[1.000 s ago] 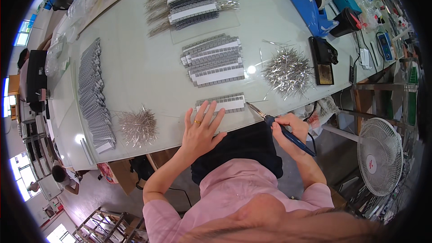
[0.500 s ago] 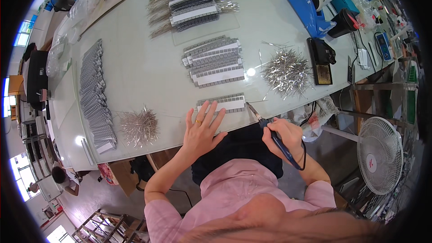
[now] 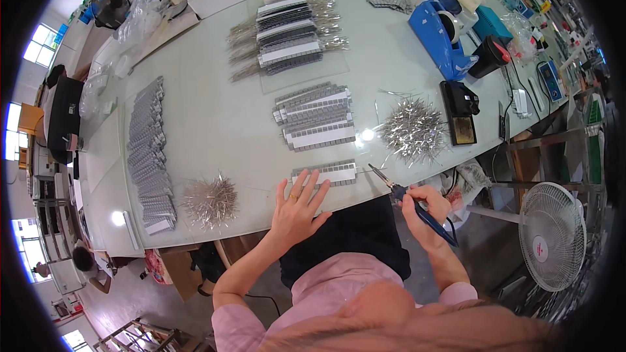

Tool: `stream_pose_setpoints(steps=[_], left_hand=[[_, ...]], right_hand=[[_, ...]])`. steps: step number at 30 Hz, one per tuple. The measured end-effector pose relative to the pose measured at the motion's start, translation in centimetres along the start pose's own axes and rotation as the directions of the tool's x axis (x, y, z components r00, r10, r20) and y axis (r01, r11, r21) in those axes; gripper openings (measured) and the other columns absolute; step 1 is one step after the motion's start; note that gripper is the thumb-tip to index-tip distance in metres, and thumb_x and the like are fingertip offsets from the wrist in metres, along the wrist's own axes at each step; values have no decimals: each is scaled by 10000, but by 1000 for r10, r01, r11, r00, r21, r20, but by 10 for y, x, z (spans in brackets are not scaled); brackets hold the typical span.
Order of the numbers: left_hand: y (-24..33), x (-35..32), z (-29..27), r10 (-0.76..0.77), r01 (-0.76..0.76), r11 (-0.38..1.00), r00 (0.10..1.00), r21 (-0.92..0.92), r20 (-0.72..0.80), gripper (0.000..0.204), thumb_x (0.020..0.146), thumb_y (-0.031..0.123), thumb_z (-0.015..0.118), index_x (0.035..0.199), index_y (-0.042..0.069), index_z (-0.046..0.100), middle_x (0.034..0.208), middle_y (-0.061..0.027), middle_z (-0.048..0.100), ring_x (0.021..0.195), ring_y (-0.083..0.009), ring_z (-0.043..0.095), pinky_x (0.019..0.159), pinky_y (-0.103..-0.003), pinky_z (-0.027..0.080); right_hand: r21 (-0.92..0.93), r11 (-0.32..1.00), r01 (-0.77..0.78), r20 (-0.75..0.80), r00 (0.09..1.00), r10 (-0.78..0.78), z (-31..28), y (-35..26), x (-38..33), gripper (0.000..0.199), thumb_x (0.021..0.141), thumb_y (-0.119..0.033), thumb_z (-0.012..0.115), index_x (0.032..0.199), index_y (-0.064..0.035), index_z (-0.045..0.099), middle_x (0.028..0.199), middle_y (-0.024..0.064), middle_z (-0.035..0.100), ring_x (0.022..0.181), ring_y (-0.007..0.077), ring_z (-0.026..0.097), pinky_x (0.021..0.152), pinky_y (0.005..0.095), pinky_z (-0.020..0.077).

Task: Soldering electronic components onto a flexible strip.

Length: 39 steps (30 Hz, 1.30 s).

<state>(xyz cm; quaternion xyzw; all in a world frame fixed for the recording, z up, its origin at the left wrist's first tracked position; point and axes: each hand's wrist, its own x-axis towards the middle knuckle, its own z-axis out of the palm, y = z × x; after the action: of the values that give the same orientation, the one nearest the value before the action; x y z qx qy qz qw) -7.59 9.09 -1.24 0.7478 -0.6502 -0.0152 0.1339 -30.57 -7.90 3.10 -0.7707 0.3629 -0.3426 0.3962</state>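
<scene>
My left hand (image 3: pixel 297 212) lies flat, fingers spread, its fingertips resting on the left part of a grey segmented strip with a white band (image 3: pixel 340 173). My right hand (image 3: pixel 427 212) is closed round the dark blue handle of a soldering iron (image 3: pixel 395 190). The iron's metal tip points up and left, a short gap right of the strip's end, near a thin wire lead (image 3: pixel 373 169) that sticks out there. Beyond the strip sits a stack of similar grey strips (image 3: pixel 318 132). A pile of loose silvery wire leads (image 3: pixel 413 132) is to its right.
Another lead pile (image 3: pixel 212 202) and a long row of grey strips (image 3: pixel 147 156) lie left. Strips with leads (image 3: pixel 287 32) are stacked at the back. A soldering iron stand (image 3: pixel 462 114), blue tape dispenser (image 3: pixel 440 39) and dark cup (image 3: pixel 489 57) stand right; a fan (image 3: pixel 553 234) is off the table's edge.
The soldering iron's tip has drawn away from the strip's right end, moving right with my right hand. My left hand stays on the strip. The whole view has shifted slightly.
</scene>
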Motion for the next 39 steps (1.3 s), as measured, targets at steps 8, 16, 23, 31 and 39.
stream_pose_setpoints(steps=[8,16,23,31,39], left_hand=[[8,-10,0,-24,24,1000,1000,10,20,664,832,405,718,1421,182,507,1500,-100,432,1389,-277,391,1089,-549,266],[15,1,-6,-31,31,999,999,-23,17,663,832,397,718,1417,167,507,1499,-117,425,1385,-283,389,1097,-541,250],[15,6,2,-19,20,1000,999,-21,43,682,826,384,723,1423,143,499,1487,-114,446,1375,-279,403,1110,-542,243],[13,0,4,-32,34,998,999,-46,39,708,819,336,737,1443,129,475,1526,-136,396,1392,-302,380,1119,-568,223],[11,-1,5,-18,19,999,1000,-36,23,711,819,329,740,1446,129,471,1520,-141,404,1388,-307,386,1111,-570,237]], right_hand=[[26,998,-49,19,999,48,-4,11,-1,115,778,0,716,866,-4,642,735,128,660,619,207,660,676,293,542],[-158,987,23,31,999,-18,-25,13,16,98,793,-28,720,820,3,631,699,104,649,599,159,639,579,267,496],[-51,999,-15,57,998,18,-11,10,21,98,807,-49,721,809,1,636,667,88,646,581,149,636,554,263,488],[46,999,-20,79,997,16,-11,14,23,95,800,-47,718,808,7,641,679,95,650,596,153,645,589,266,506],[37,999,6,99,995,-10,-15,26,26,102,798,-37,721,806,4,629,688,86,654,591,117,620,572,245,487]])
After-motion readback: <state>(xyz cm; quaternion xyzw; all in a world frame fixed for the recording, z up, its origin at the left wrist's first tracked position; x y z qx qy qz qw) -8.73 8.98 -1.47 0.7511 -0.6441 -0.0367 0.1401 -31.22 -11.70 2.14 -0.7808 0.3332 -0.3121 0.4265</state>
